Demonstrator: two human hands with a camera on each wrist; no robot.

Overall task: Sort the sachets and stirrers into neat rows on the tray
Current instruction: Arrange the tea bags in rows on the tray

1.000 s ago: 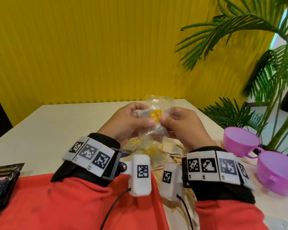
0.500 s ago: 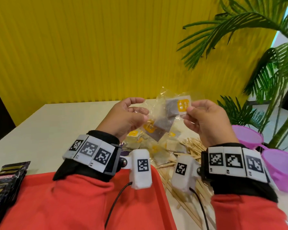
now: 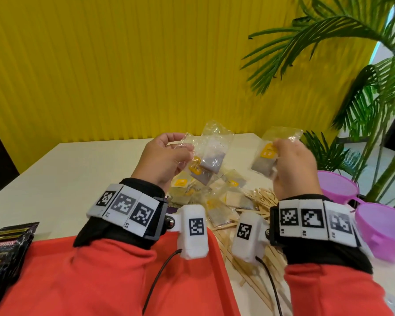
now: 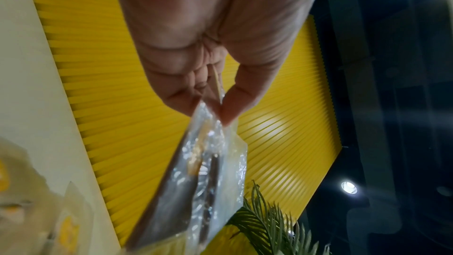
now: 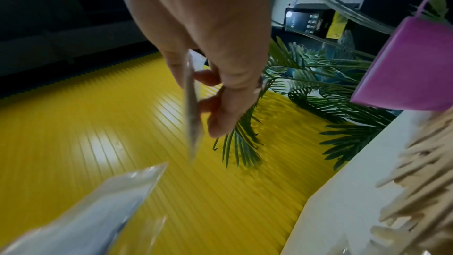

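My left hand (image 3: 163,159) pinches two clear teabag sachets (image 3: 206,159), my right hand (image 3: 293,166) pinches one sachet (image 3: 266,159), all raised above the bench pile (image 3: 217,197), probably separated for rowing on the red tray (image 3: 212,254).

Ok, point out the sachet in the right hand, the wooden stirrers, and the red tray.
sachet in the right hand (image 3: 263,164): head view, grey pouch inside its clear wrapper.
wooden stirrers (image 3: 263,197): head view, top of the loose pile.
red tray (image 3: 217,252): head view, its right rim.

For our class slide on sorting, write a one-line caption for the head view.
Both hands hold clear sachets: left hand a bunch, right hand a single one, above loose stirrers.
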